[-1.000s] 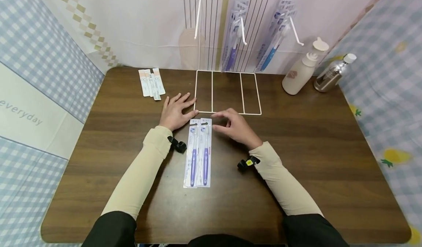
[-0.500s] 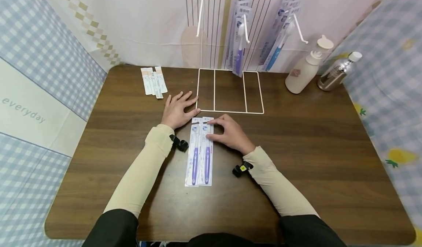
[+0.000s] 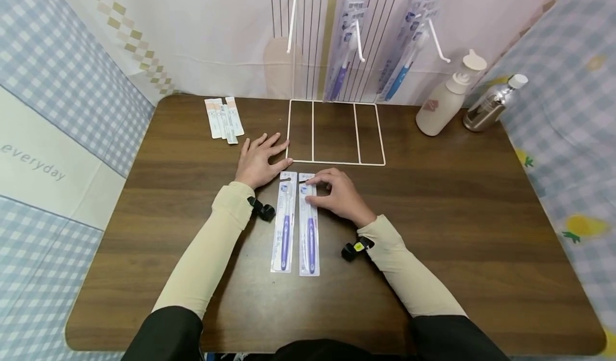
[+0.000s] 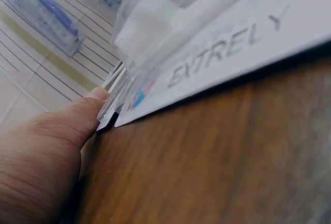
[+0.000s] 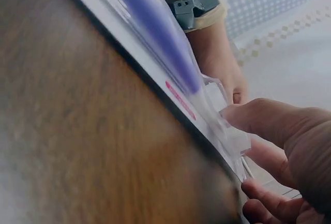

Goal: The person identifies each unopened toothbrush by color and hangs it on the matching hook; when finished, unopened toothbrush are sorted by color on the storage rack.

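Two purple toothbrushes in clear blister packs lie on the wooden table in the head view: a left pack (image 3: 284, 222) and a right pack (image 3: 309, 227), with a narrow gap between them. My right hand (image 3: 339, 192) pinches the upper part of the right pack. In the right wrist view its thumb (image 5: 258, 118) presses on the clear plastic, with other fingers at the card's edge. My left hand (image 3: 261, 163) rests on the table with fingers spread. Its thumb (image 4: 77, 113) is right at the top of the left pack in the left wrist view.
Behind the hands a white wire rack (image 3: 337, 163) stands on the table. Packaged purple toothbrushes (image 3: 344, 45) and blue ones (image 3: 406, 45) hang on its hooks. Several paper strips (image 3: 223, 120) lie at the back left. A pump bottle (image 3: 440, 104) and a silver bottle (image 3: 491, 107) stand back right.
My right hand has moved in, taken hold of the right pack and slid it slightly right, apart from the left one. The left hand has stayed in place. The hanging purple packs have swung.
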A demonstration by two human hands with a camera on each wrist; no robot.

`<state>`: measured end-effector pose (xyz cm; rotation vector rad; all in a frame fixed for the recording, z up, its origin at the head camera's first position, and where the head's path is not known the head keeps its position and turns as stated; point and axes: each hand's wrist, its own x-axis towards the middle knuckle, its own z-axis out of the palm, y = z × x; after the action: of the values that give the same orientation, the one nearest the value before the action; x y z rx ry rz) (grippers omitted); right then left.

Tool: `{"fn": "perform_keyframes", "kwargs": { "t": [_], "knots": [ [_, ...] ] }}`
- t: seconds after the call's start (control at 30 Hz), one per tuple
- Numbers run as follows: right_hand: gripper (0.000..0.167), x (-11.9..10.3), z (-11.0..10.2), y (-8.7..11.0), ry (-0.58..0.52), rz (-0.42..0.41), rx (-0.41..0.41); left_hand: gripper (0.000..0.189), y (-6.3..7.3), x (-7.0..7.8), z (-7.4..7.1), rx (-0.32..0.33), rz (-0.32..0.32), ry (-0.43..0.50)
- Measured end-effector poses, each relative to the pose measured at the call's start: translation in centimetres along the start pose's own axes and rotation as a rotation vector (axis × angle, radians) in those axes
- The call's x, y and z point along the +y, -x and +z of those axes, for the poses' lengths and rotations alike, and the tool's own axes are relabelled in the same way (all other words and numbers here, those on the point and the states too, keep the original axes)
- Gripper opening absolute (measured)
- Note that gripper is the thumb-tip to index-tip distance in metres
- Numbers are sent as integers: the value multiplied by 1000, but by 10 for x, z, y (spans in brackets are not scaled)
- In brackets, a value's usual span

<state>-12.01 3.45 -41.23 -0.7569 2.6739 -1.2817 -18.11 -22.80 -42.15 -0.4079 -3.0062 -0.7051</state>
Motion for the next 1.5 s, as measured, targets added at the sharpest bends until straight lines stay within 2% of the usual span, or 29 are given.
{"fn": "perform_keyframes", "kwargs": {
  "t": [0.13,0.3,0.4,0.63,0.83,1.0,1.1,1.23,1.4,1.5],
  "knots": [
    [36,0,-6,8,-18,30,15,64,-1,1,1,4,2,7],
    [33,0,-16,19,-199,91,14,63,-1,4,2,3,-7,6],
    [33,-2,-26,25,-268,73,41,63,0,6,2,-4,-3,11],
    [41,-25,-73,26,-188,-188,249,63,3,8,2,-8,0,9],
    [42,-55,-122,7,-124,-369,448,63,4,4,0,2,-2,9],
    [39,-73,-150,-14,-116,-460,521,63,3,1,-1,9,-1,12],
    [38,-80,-157,-27,-125,-469,515,62,4,0,-2,11,-3,12],
    [38,-84,-160,-43,-115,-425,493,62,5,0,-3,15,-3,14],
    [38,-75,-158,-59,-110,-345,494,63,4,0,-1,19,4,16],
    [38,-68,-159,-70,-112,-336,515,63,4,1,-1,21,4,19]
  ]
}}
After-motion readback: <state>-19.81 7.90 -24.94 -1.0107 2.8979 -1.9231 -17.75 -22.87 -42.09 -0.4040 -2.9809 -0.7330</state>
